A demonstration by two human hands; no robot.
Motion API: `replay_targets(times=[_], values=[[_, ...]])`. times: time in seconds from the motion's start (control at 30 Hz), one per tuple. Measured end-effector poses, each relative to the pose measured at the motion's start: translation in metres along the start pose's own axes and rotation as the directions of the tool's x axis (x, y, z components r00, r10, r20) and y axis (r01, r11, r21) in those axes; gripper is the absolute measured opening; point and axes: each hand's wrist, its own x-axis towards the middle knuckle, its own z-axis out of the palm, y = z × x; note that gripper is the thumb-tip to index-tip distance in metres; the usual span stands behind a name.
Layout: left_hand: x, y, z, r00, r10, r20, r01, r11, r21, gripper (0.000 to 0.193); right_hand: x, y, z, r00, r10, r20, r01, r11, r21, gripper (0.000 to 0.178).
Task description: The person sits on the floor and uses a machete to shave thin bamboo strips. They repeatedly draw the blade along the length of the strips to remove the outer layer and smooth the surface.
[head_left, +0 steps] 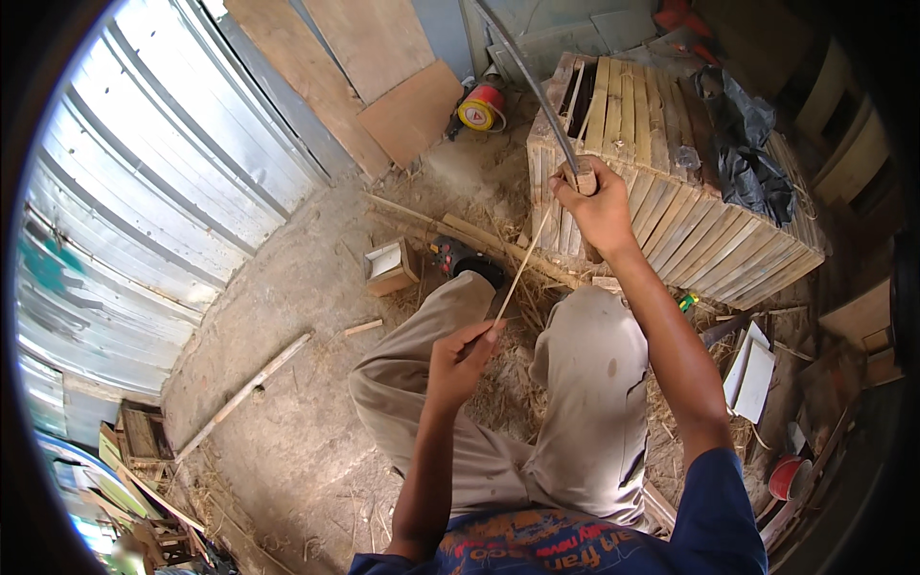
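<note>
My right hand is closed around the short wooden handle of a long, curved blade, raised in front of me. The dark metal runs up and leftward out of view. Lower down, over my lap, my left hand pinches the near end of a thin pale strip, which looks like bamboo or wood. From there the strip slants up and right, its far end close to the fingers of my right hand. Whether that end touches my right hand or the handle I cannot tell.
A big stack of wooden slats stands ahead to the right, with a black plastic bag on top. By my shoe lies a small wooden box. A long stick lies on the left, near a corrugated metal wall.
</note>
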Motion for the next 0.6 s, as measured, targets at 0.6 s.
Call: replay_targets(times=[0.6], values=[[-0.003, 0.047, -0.086, 0.782, 0.096, -0.616, -0.428, 0.801, -0.419, 0.017, 0.036, -0.010, 0.042, 0.973, 0.184, -0.137, -0.102, 0.880, 0.463, 0.009]])
